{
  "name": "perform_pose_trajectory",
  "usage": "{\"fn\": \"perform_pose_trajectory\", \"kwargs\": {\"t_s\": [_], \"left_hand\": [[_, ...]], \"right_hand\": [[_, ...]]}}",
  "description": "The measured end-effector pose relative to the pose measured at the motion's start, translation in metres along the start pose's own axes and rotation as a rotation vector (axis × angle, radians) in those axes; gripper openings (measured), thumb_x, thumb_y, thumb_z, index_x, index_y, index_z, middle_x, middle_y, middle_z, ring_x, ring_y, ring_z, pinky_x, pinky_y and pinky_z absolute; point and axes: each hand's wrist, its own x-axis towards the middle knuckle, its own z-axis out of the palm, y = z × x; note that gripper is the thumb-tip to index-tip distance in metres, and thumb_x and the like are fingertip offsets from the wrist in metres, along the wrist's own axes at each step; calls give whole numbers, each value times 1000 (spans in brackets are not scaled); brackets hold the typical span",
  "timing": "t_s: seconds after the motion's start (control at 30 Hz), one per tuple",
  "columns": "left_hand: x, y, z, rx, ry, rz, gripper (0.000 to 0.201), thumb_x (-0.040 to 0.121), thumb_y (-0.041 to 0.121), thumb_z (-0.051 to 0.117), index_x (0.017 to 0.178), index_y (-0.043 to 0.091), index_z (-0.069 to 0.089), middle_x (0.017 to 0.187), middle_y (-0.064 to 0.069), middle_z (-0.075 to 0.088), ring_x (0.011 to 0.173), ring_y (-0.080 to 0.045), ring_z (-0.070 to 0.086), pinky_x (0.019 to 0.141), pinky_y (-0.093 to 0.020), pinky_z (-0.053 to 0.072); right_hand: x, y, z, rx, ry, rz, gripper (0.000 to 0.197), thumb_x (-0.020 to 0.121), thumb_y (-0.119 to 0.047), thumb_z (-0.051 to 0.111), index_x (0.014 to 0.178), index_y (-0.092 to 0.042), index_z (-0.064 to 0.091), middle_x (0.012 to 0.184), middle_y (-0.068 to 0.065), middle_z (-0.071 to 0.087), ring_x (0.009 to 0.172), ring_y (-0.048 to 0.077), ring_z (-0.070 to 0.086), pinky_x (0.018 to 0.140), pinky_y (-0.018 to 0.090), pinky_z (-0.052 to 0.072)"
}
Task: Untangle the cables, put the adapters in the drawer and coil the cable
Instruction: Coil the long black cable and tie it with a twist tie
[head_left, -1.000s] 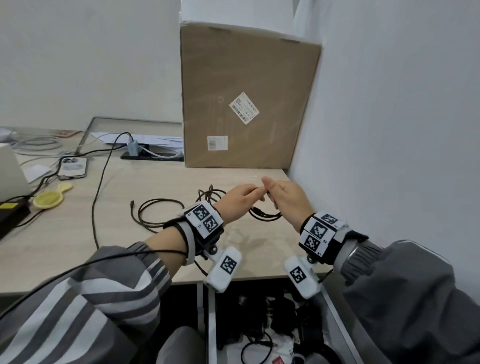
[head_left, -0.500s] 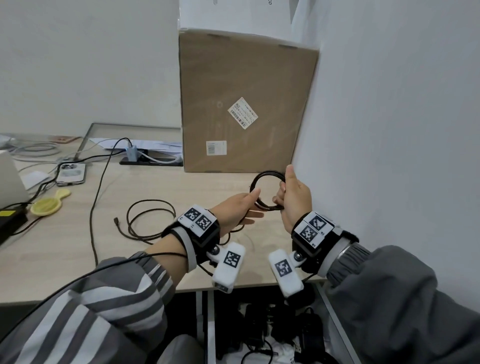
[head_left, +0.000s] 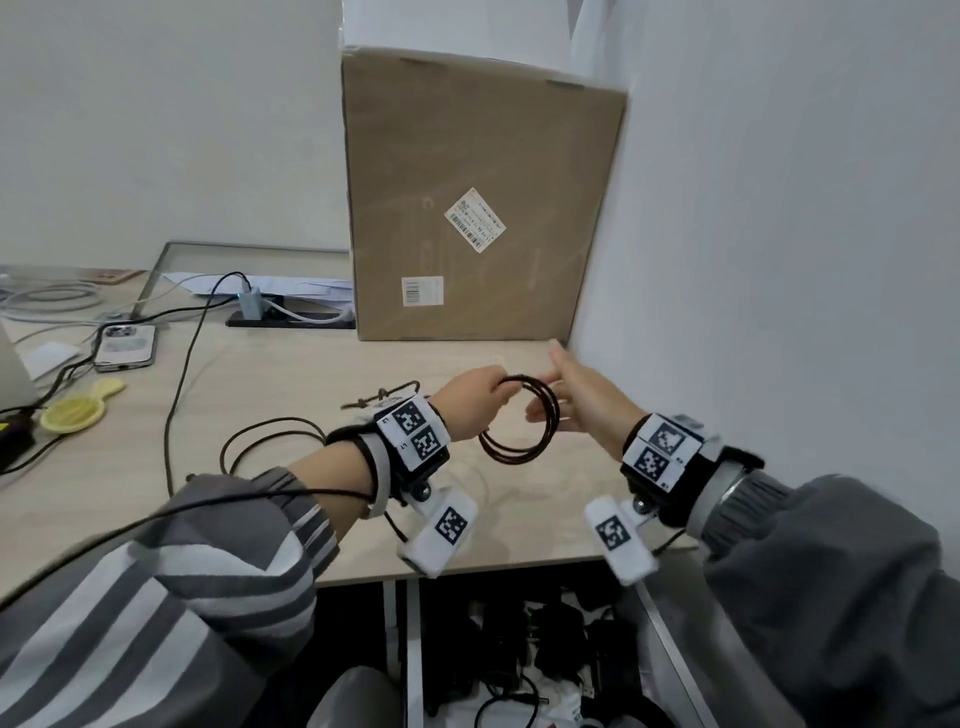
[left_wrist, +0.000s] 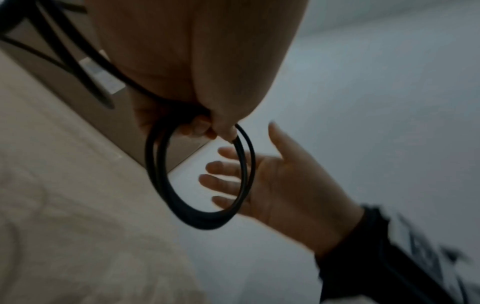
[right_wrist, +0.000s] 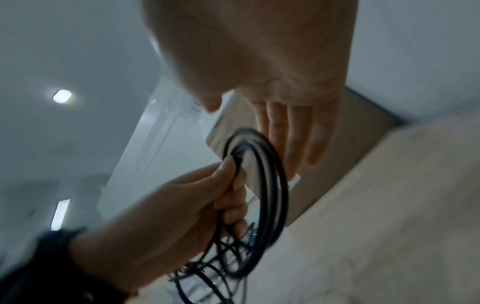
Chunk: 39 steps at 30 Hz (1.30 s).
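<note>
Coil now hangs from our left hand (head_left: 475, 402).
Thin black coiled cable (head_left: 524, 423) pinched there; right hand (head_left: 582, 397) has let go, fingers straight; box labels unreadable.

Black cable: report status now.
Left hand pinches coiled black cable, loops hanging above desk. Right hand open beside coil. Nothing blocking.

The two white stickers (head_left: 475, 220) on the big brown box (head_left: 483, 156) have bar codes and tiny print, too small and blurry to read
</note>
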Motion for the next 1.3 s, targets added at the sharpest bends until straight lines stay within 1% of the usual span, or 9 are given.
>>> {"fn": "perform_pose_trajectory", "kwargs": {"t_s": [0.07, 0.2, 0.37, 0.57, 0.67, 0.8, 0.97, 1.13, 1.3], "left_hand": [[-2, 7, -2, 133, -84, 11, 27, 102, 27, 37, 95, 6, 53, 90, -9, 55, 84, -25, 50, 69, -30, 34], [-3, 23, -2, 132, -132, 35, 26, 100, 8, 35, 113, -3, 56, 108, -17, 57, 96, -30, 53, 71, -25, 33], [-2, 17, 5, 28, -47, 14, 27, 98, 17, 41, 74, 9, 53, 74, -10, 55, 70, -21, 46, 54, -26, 31], [-5, -3, 6, -424, -113, -20, 27, 98, 22, 49, 74, 11, 54, 63, 0, 53, 56, -11, 54, 64, -25, 44], [-16, -14, -1, -574, -171, 16, 15, 98, 21, 51, 89, 11, 57, 83, 0, 66, 78, -8, 64, 80, -23, 44], [-22, -20, -5, -650, -186, 42, 16, 99, 28, 48, 102, 15, 56, 100, 2, 70, 97, -7, 64, 92, -24, 38], [-16, -2, 7, -745, -20, 25, 23, 102, 19, 40, 85, 10, 53, 76, -1, 61, 85, -18, 63, 98, -33, 46], [-6, 7, 3, -727, 155, -26, 29, 102, 21, 39, 74, 12, 44, 52, 4, 42, 51, -13, 49, 80, -43, 54], [-3, 13, -9, -15, -23, 44, 30, 101, 29, 39, 83, 8, 50, 71, -3, 48, 66, -21, 46, 65, -31, 39]], "right_hand": [[-3, -12, -1, -217, -54, -60, 54, 97, -57, 31, 101, -12, 61, 86, 6, 68, 74, 24, 68, 79, 35, 52], [2, -14, 15, -549, -7, -222, 54, 102, -46, 28, 61, -24, 56, 68, 0, 59, 61, 17, 56, 66, 26, 42], [19, 3, 19, -681, 172, -328, 64, 102, -43, 29, 46, -18, 49, 66, 9, 63, 77, 30, 60, 79, 37, 42], [14, 5, 26, -582, 284, -439, 59, 103, -32, 33, 57, -2, 54, 67, 18, 62, 73, 33, 58, 75, 42, 42], [17, 0, 16, -485, 384, -443, 63, 104, -33, 32, 63, 10, 55, 58, 16, 54, 64, 32, 53, 69, 39, 35], [15, -1, 15, -353, 516, -450, 59, 104, -31, 33, 54, -3, 50, 47, 0, 45, 50, 17, 45, 58, 31, 24], [21, -4, 22, -152, 638, -355, 60, 103, -36, 32, 61, 0, 54, 56, 7, 51, 57, 23, 46, 59, 32, 26], [18, 8, 23, 95, 464, -218, 55, 101, -44, 32, 59, -12, 48, 48, -1, 47, 40, 16, 48, 49, 22, 41], [9, 7, 3, -127, 89, -138, 54, 98, -48, 38, 76, -7, 65, 66, 6, 64, 56, 21, 62, 65, 32, 50]]}}
